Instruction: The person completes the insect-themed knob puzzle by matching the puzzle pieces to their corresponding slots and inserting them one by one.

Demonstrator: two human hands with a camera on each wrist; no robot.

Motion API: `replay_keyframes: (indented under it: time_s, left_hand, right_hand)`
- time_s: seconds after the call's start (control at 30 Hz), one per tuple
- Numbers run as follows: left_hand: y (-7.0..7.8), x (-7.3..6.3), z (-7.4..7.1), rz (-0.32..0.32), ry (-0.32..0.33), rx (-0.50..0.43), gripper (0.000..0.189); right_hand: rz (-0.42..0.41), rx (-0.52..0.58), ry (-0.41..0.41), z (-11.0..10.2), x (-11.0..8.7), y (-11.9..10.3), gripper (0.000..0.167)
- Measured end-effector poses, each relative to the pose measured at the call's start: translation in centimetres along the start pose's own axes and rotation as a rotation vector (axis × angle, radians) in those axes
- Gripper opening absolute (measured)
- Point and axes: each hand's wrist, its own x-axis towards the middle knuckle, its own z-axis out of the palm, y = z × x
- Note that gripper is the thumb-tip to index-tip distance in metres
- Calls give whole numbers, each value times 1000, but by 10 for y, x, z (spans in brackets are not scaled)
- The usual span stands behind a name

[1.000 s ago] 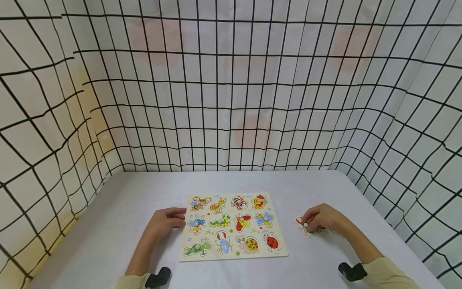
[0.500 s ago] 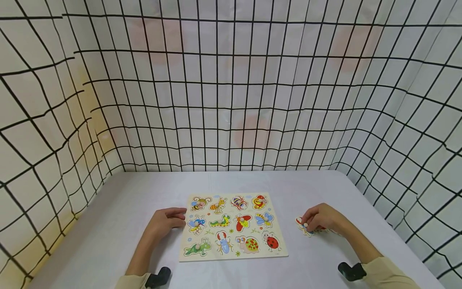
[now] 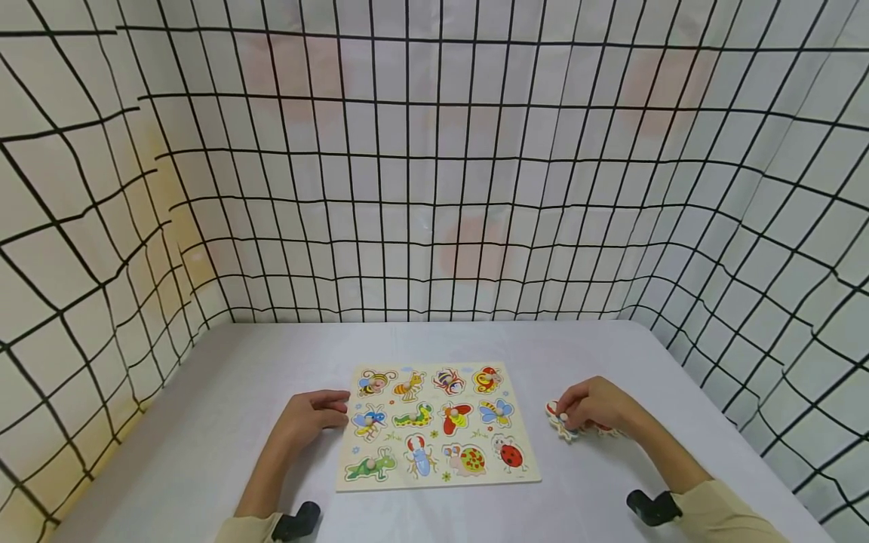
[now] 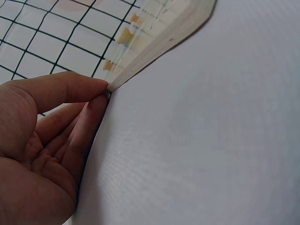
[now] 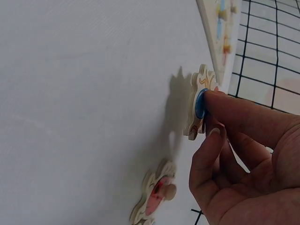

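The pale wooden insect puzzle board (image 3: 434, 434) lies flat on the white table in the head view. My left hand (image 3: 305, 419) rests beside its left edge, fingertips touching the board's side, as the left wrist view also shows. To the right of the board, my right hand (image 3: 597, 403) pinches a knobbed puzzle piece with a blue body, which looks like a beetle (image 5: 200, 105). That piece stands tilted just off the table, its shadow beside it; the fingers hide its knob. Below it in the right wrist view lies a red puzzle piece (image 5: 157, 194) with a wooden knob.
Several insect pictures on the board carry small knobs (image 4: 124, 36). Black-gridded white walls (image 3: 434, 188) enclose the table (image 3: 237, 377) at the back and both sides. More of the loose pieces may be hidden under the right hand.
My right hand has shifted slightly left and up, lifting the blue-bodied piece and tilting it. The left hand and the board have stayed practically still.
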Motion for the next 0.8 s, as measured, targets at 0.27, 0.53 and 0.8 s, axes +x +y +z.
replay_keyframes:
  time_s: [0.27, 0.53, 0.8]
  left_hand:
    - [1, 0, 0, -6, 1, 1, 39]
    - [2, 0, 1, 7, -1, -3, 38]
    - [1, -1, 0, -2, -2, -4, 39]
  right_hand:
    - [-38, 21, -32, 9, 6, -16, 19]
    - [-58, 16, -50, 21, 5, -40, 18]
    - [-101, 27, -93, 29, 7, -55, 15]
